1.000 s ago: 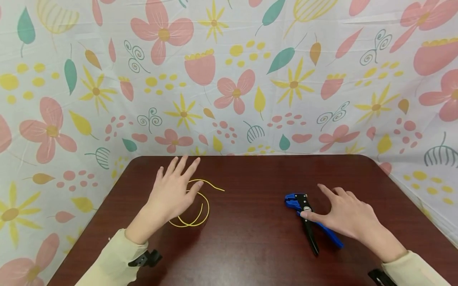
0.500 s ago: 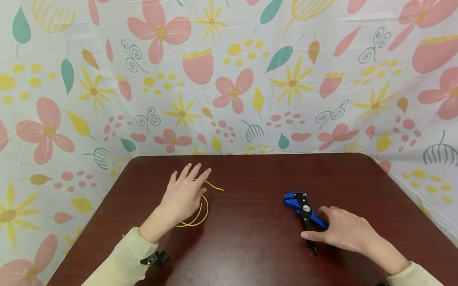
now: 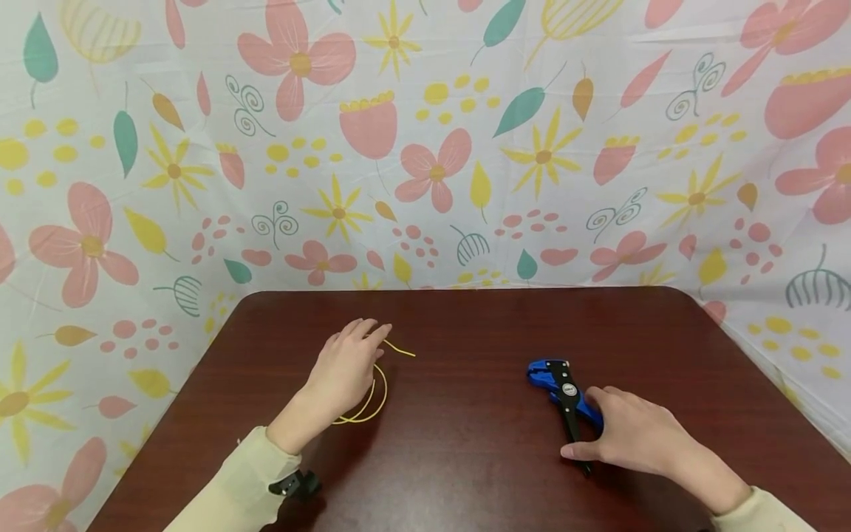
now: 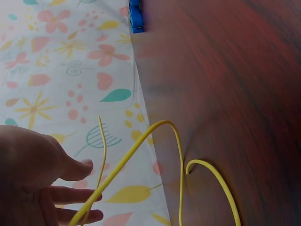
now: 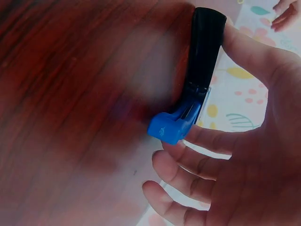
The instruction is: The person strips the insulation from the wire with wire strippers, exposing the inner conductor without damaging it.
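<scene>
While the right hand [image 3: 638, 428] grips a blue-and-black plier-shaped hand tool [image 3: 569, 391], the left hand [image 3: 342, 369] hovers by a thin yellow flexible wire [image 4: 181, 174]

As the right thumb [image 3: 581, 450] presses the tool's black handle [image 3: 570, 425], the fingers curl round its blue handle [image 3: 589, 416], clamping the tool between them. Left thumb and fingertips stand apart around the wire (whether any touches it, I cannot tell). At the table's 3 o'clock, the tool points its squared head toward 11 and its handles toward 5. Wire occupies the 9 o'clock side, loops showing at the left hand's 4 o'clock, one loose end running toward 3. A black strapped-on device [image 3: 295, 485] sits below a pale cream sleeve [image 3: 233, 480]. Beneath spreads a dark reddish-brown wood-grained table [image 3: 465, 458]; beyond, at 12 o'clock, hangs a white flower-printed cloth [image 3: 425, 111].
</scene>
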Demonstrator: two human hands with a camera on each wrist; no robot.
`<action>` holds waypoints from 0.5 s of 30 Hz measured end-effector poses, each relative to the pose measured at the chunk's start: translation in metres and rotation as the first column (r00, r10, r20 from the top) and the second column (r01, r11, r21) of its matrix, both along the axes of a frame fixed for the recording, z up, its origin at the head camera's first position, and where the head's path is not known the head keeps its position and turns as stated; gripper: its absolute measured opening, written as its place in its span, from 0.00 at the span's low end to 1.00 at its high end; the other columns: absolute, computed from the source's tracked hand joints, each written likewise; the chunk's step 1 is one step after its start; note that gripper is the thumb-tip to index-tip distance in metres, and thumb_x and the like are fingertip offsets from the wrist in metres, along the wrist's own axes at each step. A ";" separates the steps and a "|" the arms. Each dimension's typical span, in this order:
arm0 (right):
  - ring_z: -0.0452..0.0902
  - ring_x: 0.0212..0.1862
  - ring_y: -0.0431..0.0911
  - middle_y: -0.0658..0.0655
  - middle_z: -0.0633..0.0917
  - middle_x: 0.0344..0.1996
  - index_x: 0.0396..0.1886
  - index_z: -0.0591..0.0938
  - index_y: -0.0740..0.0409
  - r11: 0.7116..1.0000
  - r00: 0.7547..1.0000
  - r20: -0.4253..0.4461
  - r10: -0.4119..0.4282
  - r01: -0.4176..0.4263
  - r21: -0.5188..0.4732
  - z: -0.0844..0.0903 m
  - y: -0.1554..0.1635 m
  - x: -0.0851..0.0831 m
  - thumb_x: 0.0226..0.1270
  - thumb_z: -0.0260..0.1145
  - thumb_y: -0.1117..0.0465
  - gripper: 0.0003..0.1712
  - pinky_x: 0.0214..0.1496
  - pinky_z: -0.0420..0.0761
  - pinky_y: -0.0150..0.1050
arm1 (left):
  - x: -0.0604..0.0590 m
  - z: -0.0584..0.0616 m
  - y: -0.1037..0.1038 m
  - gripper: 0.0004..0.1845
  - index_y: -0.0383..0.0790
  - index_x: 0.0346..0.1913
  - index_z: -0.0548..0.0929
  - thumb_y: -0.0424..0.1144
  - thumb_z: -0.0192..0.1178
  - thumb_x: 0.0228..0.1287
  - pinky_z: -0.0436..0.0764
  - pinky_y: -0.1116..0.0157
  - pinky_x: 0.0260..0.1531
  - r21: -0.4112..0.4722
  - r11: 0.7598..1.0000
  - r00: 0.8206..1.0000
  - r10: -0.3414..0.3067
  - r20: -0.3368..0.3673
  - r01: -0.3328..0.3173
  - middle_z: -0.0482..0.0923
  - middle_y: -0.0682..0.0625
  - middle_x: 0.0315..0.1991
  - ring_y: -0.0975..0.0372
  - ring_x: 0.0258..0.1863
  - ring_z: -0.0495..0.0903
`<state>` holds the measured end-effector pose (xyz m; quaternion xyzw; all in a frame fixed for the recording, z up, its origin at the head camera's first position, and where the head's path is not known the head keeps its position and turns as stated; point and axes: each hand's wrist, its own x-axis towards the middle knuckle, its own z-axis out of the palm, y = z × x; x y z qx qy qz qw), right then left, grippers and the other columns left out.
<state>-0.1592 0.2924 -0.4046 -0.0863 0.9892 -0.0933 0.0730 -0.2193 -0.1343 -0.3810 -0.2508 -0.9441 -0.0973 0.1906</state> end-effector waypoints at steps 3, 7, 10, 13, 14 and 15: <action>0.81 0.42 0.48 0.53 0.83 0.44 0.60 0.81 0.63 1.000 1.000 0.003 0.011 -0.010 -0.010 0.000 0.000 -0.002 0.41 0.76 0.19 0.61 0.36 0.82 0.57 | -0.002 -0.002 0.000 0.23 0.39 0.67 0.83 0.30 0.69 0.70 0.83 0.43 0.51 0.030 1.000 1.000 -0.004 0.009 0.004 0.81 0.38 0.62 0.44 0.63 0.79; 0.83 0.48 0.52 0.56 0.84 0.49 0.62 0.80 0.63 0.999 1.000 0.012 0.028 -0.028 -0.034 0.002 0.002 -0.006 0.41 0.77 0.20 0.61 0.40 0.83 0.61 | -0.005 -0.005 0.001 0.23 0.38 0.65 0.84 0.30 0.70 0.69 0.85 0.46 0.47 0.066 0.998 1.000 -0.004 0.024 0.003 0.82 0.38 0.61 0.44 0.60 0.81; 0.82 0.52 0.55 0.58 0.84 0.52 0.65 0.80 0.63 0.998 0.999 0.026 0.033 -0.032 -0.059 0.003 0.006 -0.008 0.42 0.79 0.22 0.61 0.43 0.82 0.64 | -0.006 -0.005 0.003 0.23 0.38 0.66 0.84 0.30 0.70 0.69 0.86 0.49 0.45 0.083 0.997 0.999 -0.009 0.048 0.005 0.82 0.39 0.60 0.44 0.58 0.82; 0.82 0.54 0.56 0.59 0.83 0.54 0.67 0.79 0.63 0.993 0.998 0.042 0.052 -0.047 -0.110 0.003 0.009 -0.013 0.44 0.81 0.26 0.60 0.45 0.82 0.64 | -0.007 -0.005 0.002 0.22 0.38 0.66 0.83 0.31 0.70 0.70 0.86 0.50 0.44 0.094 0.996 0.997 -0.001 0.077 -0.006 0.82 0.39 0.60 0.44 0.57 0.83; 0.81 0.53 0.56 0.59 0.83 0.54 0.68 0.78 0.62 0.989 0.997 0.050 0.059 -0.052 -0.135 0.003 0.010 -0.015 0.46 0.82 0.28 0.58 0.45 0.82 0.63 | -0.006 -0.004 0.001 0.22 0.38 0.66 0.83 0.31 0.70 0.70 0.86 0.50 0.44 0.096 0.995 0.996 0.004 0.086 -0.012 0.82 0.39 0.60 0.44 0.56 0.83; 0.81 0.53 0.55 0.59 0.82 0.53 0.68 0.78 0.62 0.985 0.996 0.053 0.068 -0.059 -0.160 0.002 0.011 -0.018 0.47 0.83 0.30 0.57 0.46 0.82 0.61 | -0.007 -0.004 0.001 0.22 0.38 0.66 0.84 0.31 0.70 0.70 0.86 0.50 0.44 0.097 0.995 0.996 0.011 0.091 -0.019 0.82 0.40 0.60 0.44 0.56 0.84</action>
